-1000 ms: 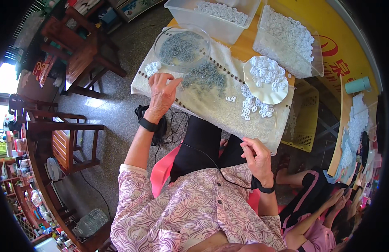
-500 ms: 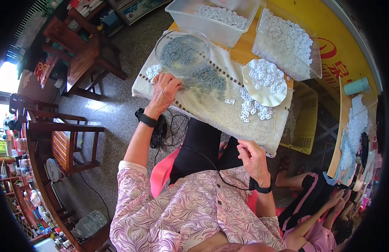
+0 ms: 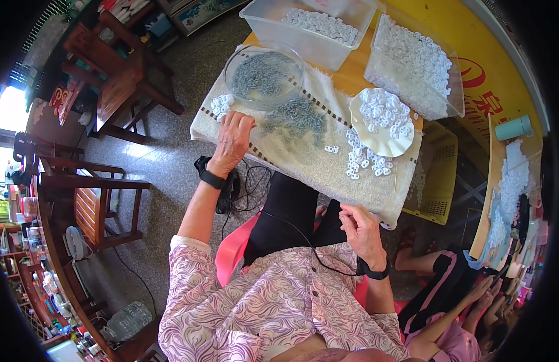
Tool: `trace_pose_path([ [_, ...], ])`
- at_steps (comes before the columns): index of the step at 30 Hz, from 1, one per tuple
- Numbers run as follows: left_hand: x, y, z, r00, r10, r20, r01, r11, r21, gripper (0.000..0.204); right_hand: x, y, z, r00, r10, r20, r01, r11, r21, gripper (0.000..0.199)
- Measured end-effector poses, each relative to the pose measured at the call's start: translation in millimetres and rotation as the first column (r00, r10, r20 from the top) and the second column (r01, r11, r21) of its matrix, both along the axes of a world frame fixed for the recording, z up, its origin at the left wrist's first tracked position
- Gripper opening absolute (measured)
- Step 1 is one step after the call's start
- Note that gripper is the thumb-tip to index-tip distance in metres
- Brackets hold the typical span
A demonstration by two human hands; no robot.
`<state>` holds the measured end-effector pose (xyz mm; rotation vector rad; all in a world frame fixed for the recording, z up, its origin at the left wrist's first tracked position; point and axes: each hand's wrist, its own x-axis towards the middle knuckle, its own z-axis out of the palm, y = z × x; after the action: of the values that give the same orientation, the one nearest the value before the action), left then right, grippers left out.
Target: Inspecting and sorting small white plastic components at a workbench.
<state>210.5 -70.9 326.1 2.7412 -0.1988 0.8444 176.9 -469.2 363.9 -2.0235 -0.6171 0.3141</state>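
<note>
Near: right hand (image 3: 361, 232) rests in the lap at the cloth's near edge, fingers curled narrow; whether they pinch anything cannot be told. Farther left: left hand (image 3: 232, 140) lies palm-down on the cloth-covered table (image 3: 327, 175), fingers bent over the near-left fringe of the grey metal bits (image 3: 294, 114). Bits look tiny, light, stiff and easily scattered; best pinched singly between fingertips. Heaped, no common direction; the heap's long axis runs left-far to right-near. Beyond: clear bowl (image 3: 264, 75) holding more.
</note>
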Motion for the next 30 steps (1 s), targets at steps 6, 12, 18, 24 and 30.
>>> trace_pose_path([
  [6,-16,6,-2,0.973,0.227,0.03,-0.224,0.972,-0.076,0.016,1,0,-3,1.0,0.003,-0.016,-0.004,1.0,-0.025,0.023],
  [12,-12,13,-3,0.935,0.354,0.021,-0.354,0.934,0.038,0.007,6,0,0,0.999,-0.001,0.038,0.002,0.999,-0.036,0.024],
  [18,3,-28,12,0.972,0.228,0.059,-0.222,0.971,-0.088,0.012,21,-12,7,0.995,-0.096,0.024,0.097,0.995,-0.011,0.024],
  [24,30,-86,29,0.997,-0.059,-0.048,0.053,0.992,-0.118,0.035,35,-29,23,0.988,-0.095,0.123,0.098,0.995,-0.017,0.025],
  [30,40,-102,31,0.975,-0.108,-0.193,0.112,0.994,0.008,0.039,45,-62,18,0.956,-0.19,0.223,0.213,0.974,-0.083,0.021],
])
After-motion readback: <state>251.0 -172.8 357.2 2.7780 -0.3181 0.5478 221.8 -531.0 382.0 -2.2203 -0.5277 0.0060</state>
